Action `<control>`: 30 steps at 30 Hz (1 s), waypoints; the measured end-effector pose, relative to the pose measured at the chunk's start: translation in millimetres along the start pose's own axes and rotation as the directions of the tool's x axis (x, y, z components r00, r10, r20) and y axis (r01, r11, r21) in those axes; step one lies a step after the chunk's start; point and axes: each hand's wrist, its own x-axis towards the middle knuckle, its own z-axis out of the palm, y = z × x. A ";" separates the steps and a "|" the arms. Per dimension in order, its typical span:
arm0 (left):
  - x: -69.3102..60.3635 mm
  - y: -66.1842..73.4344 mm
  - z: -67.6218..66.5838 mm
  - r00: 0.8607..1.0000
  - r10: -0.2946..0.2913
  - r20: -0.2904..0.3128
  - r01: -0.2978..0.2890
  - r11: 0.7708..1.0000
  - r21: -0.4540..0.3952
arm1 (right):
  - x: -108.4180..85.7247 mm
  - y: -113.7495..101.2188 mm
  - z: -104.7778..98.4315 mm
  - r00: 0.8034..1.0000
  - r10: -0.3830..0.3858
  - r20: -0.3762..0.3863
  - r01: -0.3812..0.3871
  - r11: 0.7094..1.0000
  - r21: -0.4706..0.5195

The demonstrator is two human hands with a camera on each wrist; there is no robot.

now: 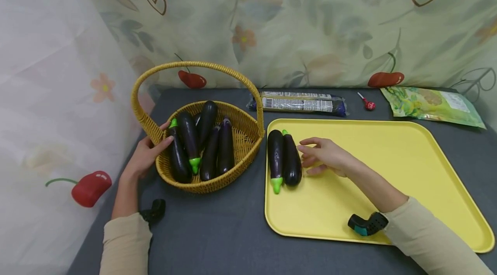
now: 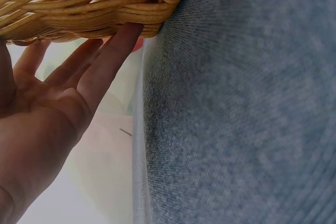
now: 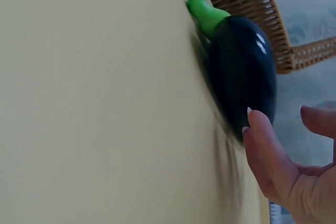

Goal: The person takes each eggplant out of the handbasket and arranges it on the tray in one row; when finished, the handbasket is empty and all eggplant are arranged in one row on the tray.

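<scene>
A wicker basket (image 1: pixel 244 160) with a tall arched handle contains several dark purple eggplants (image 1: pixel 179 154), some with bright green stems. My left hand (image 1: pixel 143 156) holds its left rim, thumb over the edge; in the left wrist view, the fingers lie against the outer weave. On the yellow tray (image 1: pixel 361 206), two eggplants lie side by side at the left edge, the outer one (image 1: pixel 275 154) with its green stem towards me. Just right of the inner eggplant (image 1: pixel 292 160) is my right hand (image 1: pixel 324 156), fingers apart and slightly bent, with nothing in its grasp. Whether its fingertips touch that eggplant I cannot tell.
Behind the tray lie a long clear-and-blue printed package (image 1: pixel 300 103), a red lollipop (image 1: pixel 368 102) and a green bag (image 1: pixel 432 104). A patterned curtain (image 1: pixel 295 20) hangs along the back. Grey cloth (image 1: pixel 217 232) covers the table.
</scene>
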 end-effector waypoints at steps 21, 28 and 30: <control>-1.4 2.5 0.7 1.000 -0.004 -0.025 0.004 1.000 0.000 | -11.9 -53.0 12.4 0.935 -0.204 0.291 0.162 0.973 0.163; -0.5 1.2 0.4 1.000 -0.011 -0.006 0.011 1.000 -0.001 | -5.1 -71.5 47.2 0.895 -0.205 0.396 0.130 0.969 0.210; -0.2 1.0 0.8 1.000 -0.005 -0.006 0.005 1.000 -0.005 | -0.4 -75.4 57.5 0.888 -0.200 0.415 0.117 0.969 0.217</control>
